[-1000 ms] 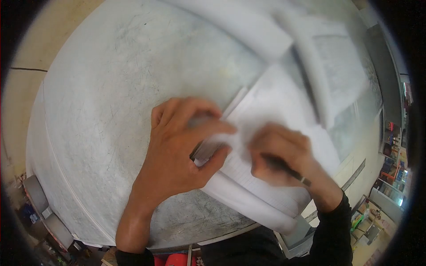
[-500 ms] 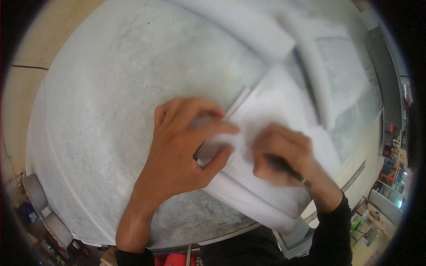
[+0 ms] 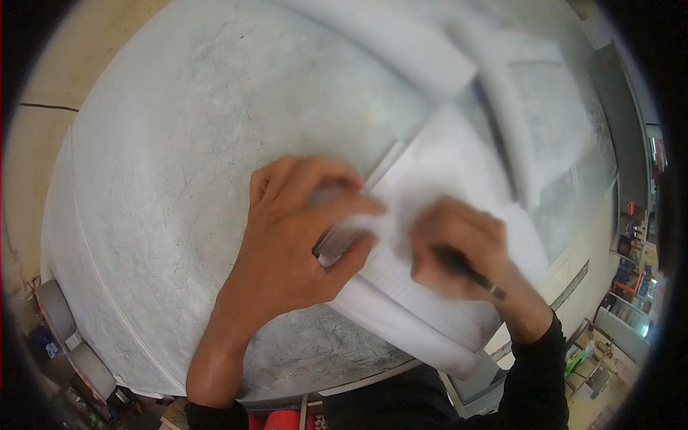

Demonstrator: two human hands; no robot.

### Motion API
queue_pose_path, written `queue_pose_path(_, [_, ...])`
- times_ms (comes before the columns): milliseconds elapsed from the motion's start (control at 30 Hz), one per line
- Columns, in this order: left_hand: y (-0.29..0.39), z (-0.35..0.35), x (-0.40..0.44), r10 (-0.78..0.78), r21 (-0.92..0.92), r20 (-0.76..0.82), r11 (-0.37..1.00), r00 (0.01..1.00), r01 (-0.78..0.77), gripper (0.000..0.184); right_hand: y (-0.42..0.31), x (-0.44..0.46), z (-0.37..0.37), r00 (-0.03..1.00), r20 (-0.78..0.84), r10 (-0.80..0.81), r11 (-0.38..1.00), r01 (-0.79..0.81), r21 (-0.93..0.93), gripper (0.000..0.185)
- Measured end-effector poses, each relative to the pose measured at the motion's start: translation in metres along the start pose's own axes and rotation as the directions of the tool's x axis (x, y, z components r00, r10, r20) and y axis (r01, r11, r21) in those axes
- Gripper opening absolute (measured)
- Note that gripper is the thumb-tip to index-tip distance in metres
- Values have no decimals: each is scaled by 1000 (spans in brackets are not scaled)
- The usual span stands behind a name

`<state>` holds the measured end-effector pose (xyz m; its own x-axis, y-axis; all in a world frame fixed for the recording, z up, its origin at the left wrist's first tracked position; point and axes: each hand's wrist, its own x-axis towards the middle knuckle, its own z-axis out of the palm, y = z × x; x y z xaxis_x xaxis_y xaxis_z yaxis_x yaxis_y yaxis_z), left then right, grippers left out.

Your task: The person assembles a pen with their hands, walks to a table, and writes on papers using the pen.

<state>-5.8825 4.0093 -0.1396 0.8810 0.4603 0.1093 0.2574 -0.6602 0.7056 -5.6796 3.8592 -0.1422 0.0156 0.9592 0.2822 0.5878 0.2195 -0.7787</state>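
Note:
An open notebook with lined white pages (image 3: 412, 276) lies on the pale tabletop. My right hand (image 3: 459, 247) is closed around a dark pen (image 3: 469, 272), its back end pointing toward my wrist. The hand rests over the page, and the pen's tip is hidden behind blurred fingers. At the notebook's left edge is my left hand (image 3: 294, 229), with thumb and forefinger curved apart in a C shape. Page edges show in the gap between them, and the fingertips are blurred.
More white papers or pages (image 3: 537, 107), blurred, spread at the upper right. The scratched tabletop (image 3: 179, 158) extends to the left. Grey rounded objects (image 3: 93, 369) stand beyond its lower left edge, and red items (image 3: 283, 419) show below the front edge. Shelves with goods (image 3: 595, 358) are at the right.
My right hand and the pen have shifted very slightly to the right. The left hand and the notebook look almost unchanged.

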Motion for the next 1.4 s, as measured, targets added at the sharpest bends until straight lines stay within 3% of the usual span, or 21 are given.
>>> queue_pose_path(700, [3,2,-2,-23,0,1,1000,1000,23,29,3,-4,2,1000,-24,8,1000,-8,-12,25])
queue_pose_path(800, [2,1,-2,-24,11,5,1000,1000,24,29,5,-2,-2,996,-86,17,1000,-17,1,22])
queue_pose_path(867, [2,1,-2,-26,14,1,1000,1000,26,29,4,0,-4,989,-114,96,995,-96,13,18])
queue_pose_path(1067, [-2,5,-4,64,34,-14,997,998,-64,34,6,5,-17,976,27,216,964,-217,152,14])
queue_pose_path(1167, [1,5,-4,76,74,17,994,997,-77,35,12,2,-14,989,16,147,973,-147,177,15])
queue_pose_path(1400, [5,3,-2,19,65,41,998,999,-22,34,4,7,-16,981,41,191,965,-195,174,19])
